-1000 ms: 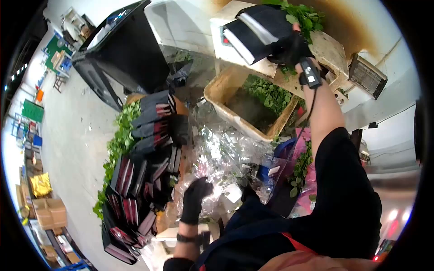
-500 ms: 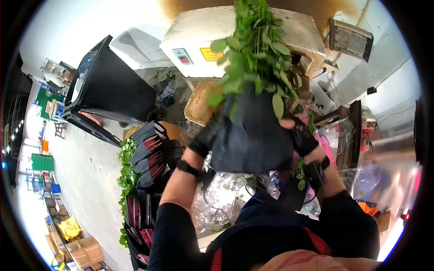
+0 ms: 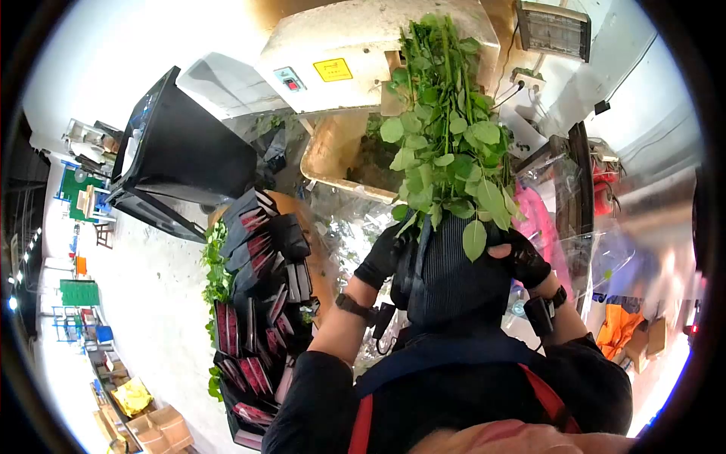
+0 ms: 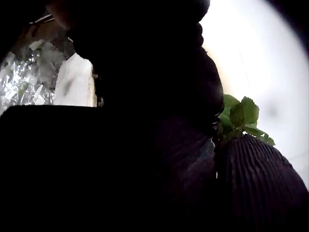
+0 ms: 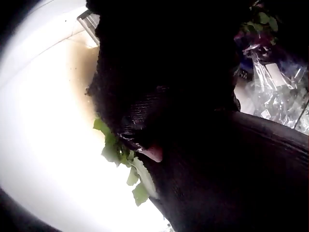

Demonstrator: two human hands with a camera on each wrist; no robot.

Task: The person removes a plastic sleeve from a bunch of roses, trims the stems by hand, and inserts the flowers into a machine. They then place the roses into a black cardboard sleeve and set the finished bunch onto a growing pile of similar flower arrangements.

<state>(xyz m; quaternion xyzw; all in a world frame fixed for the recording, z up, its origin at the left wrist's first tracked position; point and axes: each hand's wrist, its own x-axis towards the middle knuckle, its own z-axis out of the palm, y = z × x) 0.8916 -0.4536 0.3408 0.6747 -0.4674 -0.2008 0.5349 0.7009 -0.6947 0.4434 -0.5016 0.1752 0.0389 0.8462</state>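
Both hands, in black gloves with bare fingertips, grip a bunch of leafy stems [image 3: 446, 144] by its black ribbed wrapping [image 3: 465, 280]. The wrapped end lies close to the chest, and the green stems point away from the body. My left hand [image 3: 383, 257] holds the wrapping's left side. On the right side is my right hand [image 3: 523, 259], its bare thumb lying by the leaves. Ribbed wrapping [image 4: 256, 183] and a few leaves show past the dark glove in the left wrist view. In the right wrist view the thumb tip [image 5: 153, 153] lies against the wrapping; most fingers are hidden.
Several black-wrapped bunches [image 3: 257, 303] are stacked on the left. Beyond the stems stand a white machine [image 3: 333, 38] and a dirty tub [image 3: 321, 163]. A black wheeled bin [image 3: 197, 144] is at the back left, clear plastic [image 3: 340, 234] underneath, and pink wrapping [image 3: 541, 227] on the right.
The right hand has brought the wrapped bunch from the machine's top down to the chest. The left hand has risen from above the clear plastic and taken hold of its other side.
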